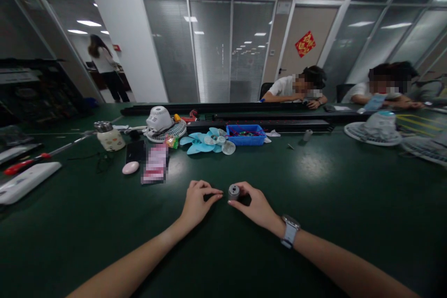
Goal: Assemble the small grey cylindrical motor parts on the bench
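A small metal cylinder with holes in its top face stands upright on the dark green table. My right hand grips it between thumb and fingers from the right; a watch is on that wrist. Just left of the cylinder, my left hand has its thumb and index fingertip pinched together, apart from the cylinder. Whatever is between those fingertips is too small to make out.
Beyond the hands lie blue fan blades, a blue tray of small parts, a pink mouse, a jar and white fan parts. Another metal cylinder stands back right. People sit across the table.
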{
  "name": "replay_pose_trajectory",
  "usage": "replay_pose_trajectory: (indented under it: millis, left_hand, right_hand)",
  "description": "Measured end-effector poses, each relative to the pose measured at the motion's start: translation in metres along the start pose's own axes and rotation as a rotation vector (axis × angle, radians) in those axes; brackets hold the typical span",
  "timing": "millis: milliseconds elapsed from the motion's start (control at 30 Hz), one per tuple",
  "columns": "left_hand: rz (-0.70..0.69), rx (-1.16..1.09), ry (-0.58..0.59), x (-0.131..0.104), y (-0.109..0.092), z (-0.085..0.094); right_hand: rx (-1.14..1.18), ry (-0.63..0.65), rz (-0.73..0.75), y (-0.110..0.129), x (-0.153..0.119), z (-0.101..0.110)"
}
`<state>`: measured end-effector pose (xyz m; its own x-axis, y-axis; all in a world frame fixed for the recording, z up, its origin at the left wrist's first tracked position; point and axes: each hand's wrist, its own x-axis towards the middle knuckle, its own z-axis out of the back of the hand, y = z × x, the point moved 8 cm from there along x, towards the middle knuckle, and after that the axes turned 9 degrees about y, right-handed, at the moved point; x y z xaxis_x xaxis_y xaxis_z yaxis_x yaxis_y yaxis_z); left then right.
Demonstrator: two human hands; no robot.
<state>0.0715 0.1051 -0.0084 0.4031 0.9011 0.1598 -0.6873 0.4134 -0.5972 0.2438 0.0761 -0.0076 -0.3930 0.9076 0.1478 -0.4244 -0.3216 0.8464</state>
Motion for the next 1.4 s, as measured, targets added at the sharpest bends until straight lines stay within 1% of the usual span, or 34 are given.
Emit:
replay_pose_trajectory:
  millis: [100,167,200,267,333,433,500,533,600,700,833,967,1033,1100,1133,1167,1200,1233,1300,1400]
  left_hand:
    - [0.0,0.026,0.017,0.0,0.001,-0.002]
    - [-0.005,0.017,0.009,-0.001,0.003,-0.001]
    - [-0.008,0.002,0.0,-0.002,0.003,0.0]
    - [-0.01,-0.04,-0.029,-0.004,0.005,0.003]
    - [0.004,-0.081,-0.07,-0.006,0.007,0.007]
    - [0.047,-0.114,-0.121,-0.007,0.011,0.011]
    - [0.064,-0.118,-0.126,-0.007,0.012,0.011]
    - [0.067,-0.116,-0.124,-0.007,0.012,0.01]
    - [0.063,-0.113,-0.12,-0.006,0.013,0.01]
    - [0.049,-0.109,-0.127,-0.006,0.012,0.009]
    - [0.053,-0.104,-0.139,-0.006,0.011,0.01]
    - [0.051,-0.113,-0.135,-0.007,0.01,0.01]
    - [0.054,-0.122,-0.131,-0.007,0.01,0.01]
    - [0.054,-0.127,-0.132,-0.007,0.011,0.009]
    - [0.054,-0.128,-0.135,-0.007,0.011,0.009]
    - [0.052,-0.13,-0.138,-0.007,0.012,0.009]
    - [0.051,-0.133,-0.142,-0.006,0.013,0.008]
    - [0.051,-0.136,-0.145,-0.006,0.013,0.008]
    - [0.052,-0.144,-0.149,-0.006,0.015,0.007]
    - [0.05,-0.157,-0.163,-0.006,0.015,0.008]
  right_hand:
    - [-0.037,-0.035,-0.005,0.0,-0.003,0.004]
    - [-0.078,-0.111,-0.018,-0.005,-0.006,0.017]
    - [-0.107,-0.16,-0.027,-0.009,-0.008,0.027]
    - [-0.18,-0.276,-0.052,-0.023,-0.013,0.054]
    - [-0.261,-0.421,-0.1,-0.042,-0.02,0.091]
    - [-0.353,-0.662,-0.216,-0.077,-0.036,0.151]
    - [-0.394,-0.775,-0.296,-0.097,-0.048,0.183]
    - [-0.407,-0.813,-0.336,-0.106,-0.054,0.195]
    - [-0.42,-0.859,-0.414,-0.119,-0.063,0.212]
    - [-0.413,-0.861,-0.492,-0.133,-0.068,0.221]
    - [-0.385,-0.808,-0.499,-0.143,-0.064,0.217]
    - [-0.368,-0.782,-0.489,-0.144,-0.061,0.215]
    - [-0.389,-0.798,-0.466,-0.134,-0.062,0.213]
    - [-0.504,-0.855,-0.404,-0.109,-0.062,0.207]
    - [-0.584,-0.876,-0.351,-0.091,-0.06,0.199]
    - [-0.66,-0.869,-0.285,-0.072,-0.057,0.186]
    - [-0.72,-0.826,-0.214,-0.054,-0.051,0.169]
    - [-0.742,-0.74,-0.134,-0.037,-0.043,0.147]
    - [-0.731,-0.463,0.004,-0.009,-0.026,0.093]
    - [-0.667,-0.023,0.17,0.021,-0.012,0.01]
